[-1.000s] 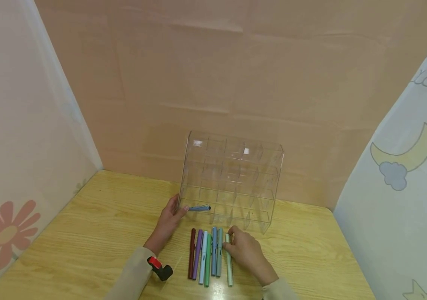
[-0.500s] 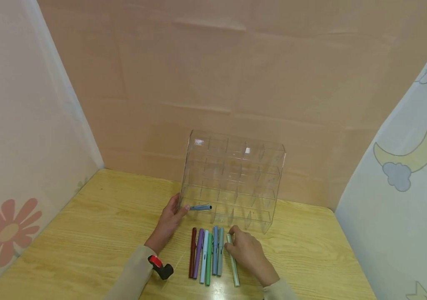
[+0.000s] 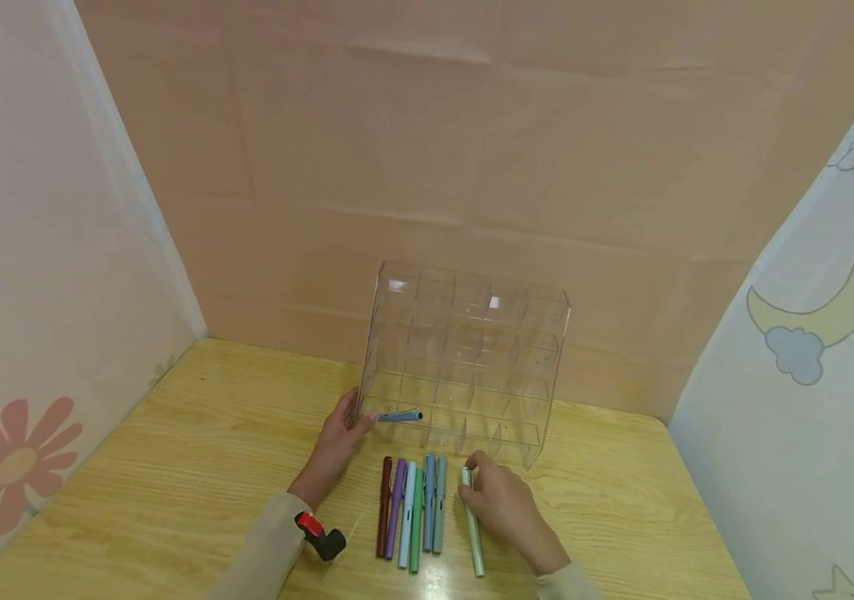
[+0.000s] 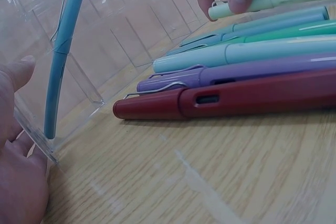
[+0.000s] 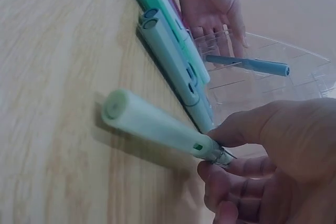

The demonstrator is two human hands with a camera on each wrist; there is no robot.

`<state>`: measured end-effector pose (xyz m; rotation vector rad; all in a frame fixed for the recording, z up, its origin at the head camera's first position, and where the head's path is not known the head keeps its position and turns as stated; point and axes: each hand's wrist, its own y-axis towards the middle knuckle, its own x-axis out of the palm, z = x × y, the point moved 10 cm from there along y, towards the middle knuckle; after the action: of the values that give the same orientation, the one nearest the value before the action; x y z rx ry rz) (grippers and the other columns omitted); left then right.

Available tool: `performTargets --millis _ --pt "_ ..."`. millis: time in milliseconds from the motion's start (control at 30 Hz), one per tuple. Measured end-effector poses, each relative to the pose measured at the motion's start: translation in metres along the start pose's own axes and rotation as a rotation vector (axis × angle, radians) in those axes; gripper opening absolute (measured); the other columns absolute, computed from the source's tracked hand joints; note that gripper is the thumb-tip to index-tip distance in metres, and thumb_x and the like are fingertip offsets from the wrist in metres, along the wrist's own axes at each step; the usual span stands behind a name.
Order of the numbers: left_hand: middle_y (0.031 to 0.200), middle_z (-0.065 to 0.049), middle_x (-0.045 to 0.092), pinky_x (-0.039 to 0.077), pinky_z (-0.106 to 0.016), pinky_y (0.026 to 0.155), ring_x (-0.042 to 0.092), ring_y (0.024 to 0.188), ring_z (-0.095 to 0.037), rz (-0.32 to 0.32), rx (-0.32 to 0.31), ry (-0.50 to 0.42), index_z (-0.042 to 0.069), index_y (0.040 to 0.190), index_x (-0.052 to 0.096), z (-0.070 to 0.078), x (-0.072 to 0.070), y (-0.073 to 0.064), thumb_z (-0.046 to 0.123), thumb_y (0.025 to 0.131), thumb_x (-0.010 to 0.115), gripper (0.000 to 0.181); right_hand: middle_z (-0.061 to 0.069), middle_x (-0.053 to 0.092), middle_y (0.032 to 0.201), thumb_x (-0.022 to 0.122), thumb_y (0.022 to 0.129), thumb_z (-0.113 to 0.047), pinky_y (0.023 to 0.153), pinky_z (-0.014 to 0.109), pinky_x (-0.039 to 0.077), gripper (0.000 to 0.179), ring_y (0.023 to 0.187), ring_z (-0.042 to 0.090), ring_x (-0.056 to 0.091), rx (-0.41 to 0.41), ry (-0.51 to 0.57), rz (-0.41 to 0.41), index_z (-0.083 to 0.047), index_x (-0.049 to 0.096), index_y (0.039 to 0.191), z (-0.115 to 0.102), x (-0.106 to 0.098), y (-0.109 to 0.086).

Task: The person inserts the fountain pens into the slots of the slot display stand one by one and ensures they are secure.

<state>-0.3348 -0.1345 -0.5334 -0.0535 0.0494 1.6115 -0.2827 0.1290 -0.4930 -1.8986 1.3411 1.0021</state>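
Note:
My left hand (image 3: 340,429) grips the lower left side wall of a clear acrylic rack (image 3: 464,364), thumb in front and fingers behind. Beside the thumb, a blue pen (image 4: 64,45) with a clip rests in the rack's lowest left compartment. My right hand (image 3: 500,497) pinches a pale green pen (image 5: 152,124) by its cap end, between thumb and fingers, right of the other pens. Those lie side by side before the rack: a dark red pen (image 3: 384,508), a purple pen (image 3: 396,510), a light blue pen (image 3: 407,517), a green pen (image 3: 416,521) and two blue-grey ones.
The rack leans back on the wooden table (image 3: 621,500), its several rows split by clear dividers. A tan sheet (image 3: 427,150) hangs behind it. Patterned white sheets stand at the left and right. A black and red strap device (image 3: 320,537) sits on the left wrist.
My right hand has moved slightly right with the pale green pen, whose lower end has swung right, away from the row. The left hand, rack and other pens have stayed put.

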Motion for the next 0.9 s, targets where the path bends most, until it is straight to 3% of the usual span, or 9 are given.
performTargets --millis 200,667,900 --pt "0.177 -0.024 0.022 0.019 -0.059 0.136 0.018 0.166 -0.044 -0.006 0.004 -0.005 0.004 0.168 0.025 0.0 0.0 0.0 0.022 0.109 0.063 0.073 -0.004 0.064 0.074 0.073 0.097 -0.018 0.045 0.021 0.037 0.034 0.053 0.008 0.05 0.016 0.015 0.013 -0.001 0.064 0.125 -0.002 -0.008 0.0" --pt "0.175 -0.026 0.024 0.021 -0.061 0.135 0.02 0.165 -0.046 -0.005 0.01 0.004 0.002 0.167 0.027 0.004 0.0 -0.002 0.023 0.108 0.064 0.073 -0.004 0.061 0.075 0.069 0.098 -0.019 0.044 0.019 0.029 0.031 0.05 0.006 0.039 0.043 0.047 0.096 -0.002 0.061 0.123 -0.01 -0.032 -0.001" --pt "0.174 -0.027 0.026 0.022 -0.061 0.134 0.021 0.164 -0.047 -0.002 0.023 0.016 0.001 0.167 0.026 0.004 -0.001 0.0 0.022 0.108 0.064 0.073 -0.004 0.064 0.079 0.069 0.101 -0.02 0.045 0.02 0.033 0.028 0.05 0.005 0.041 0.03 0.065 0.12 -0.003 0.061 0.122 -0.016 -0.043 0.0"
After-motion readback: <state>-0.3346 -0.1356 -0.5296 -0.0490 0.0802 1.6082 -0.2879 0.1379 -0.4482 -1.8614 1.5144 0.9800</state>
